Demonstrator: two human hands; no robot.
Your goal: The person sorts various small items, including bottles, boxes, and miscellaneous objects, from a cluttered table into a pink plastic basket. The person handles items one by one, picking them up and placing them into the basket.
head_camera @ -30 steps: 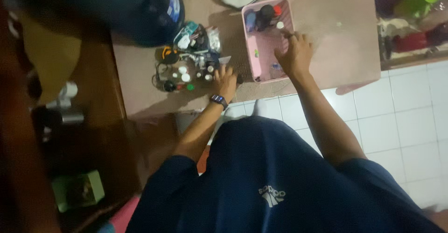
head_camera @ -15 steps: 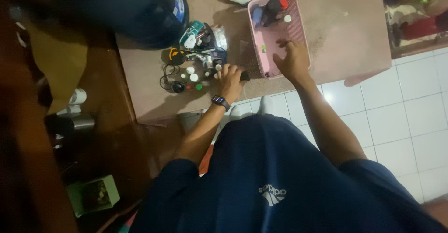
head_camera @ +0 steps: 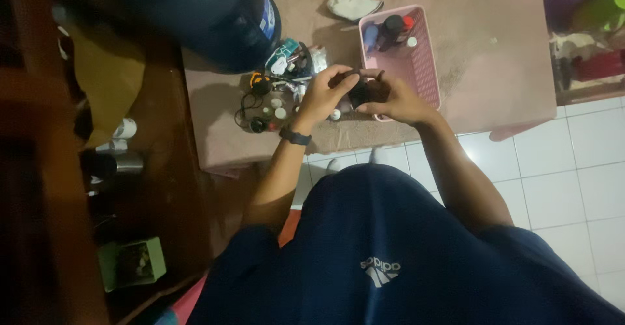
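Observation:
Both hands meet over the front edge of a pinkish table [head_camera: 495, 71]. My left hand [head_camera: 323, 95], with a dark watch at the wrist, and my right hand [head_camera: 390, 100] together grip a small dark object [head_camera: 362, 92], seemingly a small bottle; its details are blurred. Right behind my hands stands a pink plastic basket [head_camera: 423, 64] holding a few small bottles at its far end. To the left of my hands lies a cluster of small bottles, caps and packets [head_camera: 273, 97].
A large dark blue water jug [head_camera: 208, 12] stands at the table's back left. A white cloth [head_camera: 355, 6] lies behind the basket. Dark wooden furniture with cups [head_camera: 120, 146] and a green box [head_camera: 133, 263] fills the left. White floor tiles lie at right.
My right hand has left the pink basket and my left hand has left the cluster of small items. Both have come together on the small dark object.

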